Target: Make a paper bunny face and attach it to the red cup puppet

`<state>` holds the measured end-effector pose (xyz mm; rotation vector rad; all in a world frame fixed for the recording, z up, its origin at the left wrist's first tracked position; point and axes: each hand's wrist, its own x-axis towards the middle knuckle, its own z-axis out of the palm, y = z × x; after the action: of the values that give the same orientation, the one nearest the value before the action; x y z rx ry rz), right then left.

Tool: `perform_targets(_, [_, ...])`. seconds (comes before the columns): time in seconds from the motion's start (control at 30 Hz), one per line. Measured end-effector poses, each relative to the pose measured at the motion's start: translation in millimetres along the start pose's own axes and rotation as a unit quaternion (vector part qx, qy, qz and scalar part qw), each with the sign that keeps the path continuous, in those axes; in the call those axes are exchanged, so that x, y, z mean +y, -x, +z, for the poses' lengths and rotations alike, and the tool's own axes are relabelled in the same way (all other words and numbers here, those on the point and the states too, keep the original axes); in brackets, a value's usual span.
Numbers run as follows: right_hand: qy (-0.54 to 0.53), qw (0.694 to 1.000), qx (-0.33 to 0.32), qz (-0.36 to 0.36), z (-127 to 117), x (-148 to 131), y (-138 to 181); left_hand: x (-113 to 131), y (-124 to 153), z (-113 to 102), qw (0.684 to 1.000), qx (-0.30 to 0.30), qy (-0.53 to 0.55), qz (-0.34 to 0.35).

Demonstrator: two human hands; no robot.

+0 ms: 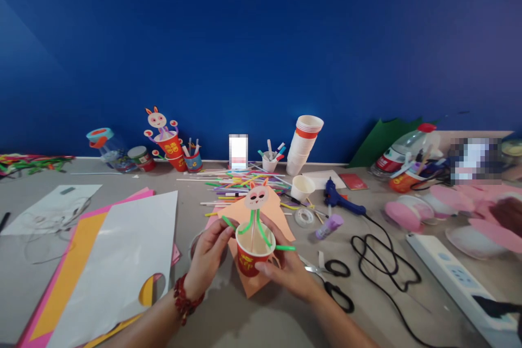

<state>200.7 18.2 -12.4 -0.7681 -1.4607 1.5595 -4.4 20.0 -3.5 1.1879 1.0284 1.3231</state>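
So the red paper cup (247,262) is front and center, low over the desk (196,326), with a peach paper sheet (281,215) spread beneath and behind it. The right hand (287,269) has it: fingers wrapped around the right side, thumb pressed on the printed front. The left hand (212,242) is curled by the cup's left wall with thumb and forefinger bunched close to a green stem end (228,222); honestly can't tell if it's pinching that or just steadying the cup. There's a red beaded bracelet (187,299) on that wrist. A bunny face cutout (255,199) sticks up above the rim, green stems (261,223) run down inside, and another green end (285,248) pokes out to the right. Just right of the hands are black-handled scissors (322,273), a purple glue stick (329,227) and a blue glue gun (345,204) with its cord looping over the desk. A pile of colorful sticks (228,185) sits behind, and a similar bunny (157,119) stands in red cups (173,152) near the blue wall (261,38). Off left there's a white sheet (122,250) with a round hole, lying on yellow and pink paper.
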Motion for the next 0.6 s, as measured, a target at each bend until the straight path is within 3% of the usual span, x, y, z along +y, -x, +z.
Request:
perform_targets(0.27, [-0.045, 0.999, -0.015, 0.010, 0, -1, 2, 9, 2, -1, 0.985, -0.008, -0.144, 0.099])
perform_targets(0.6, [-0.107, 0.994, -0.021, 0.001, 3, -10, 1, 14, 4, -6, 0.977, -0.033, -0.157, 0.140])
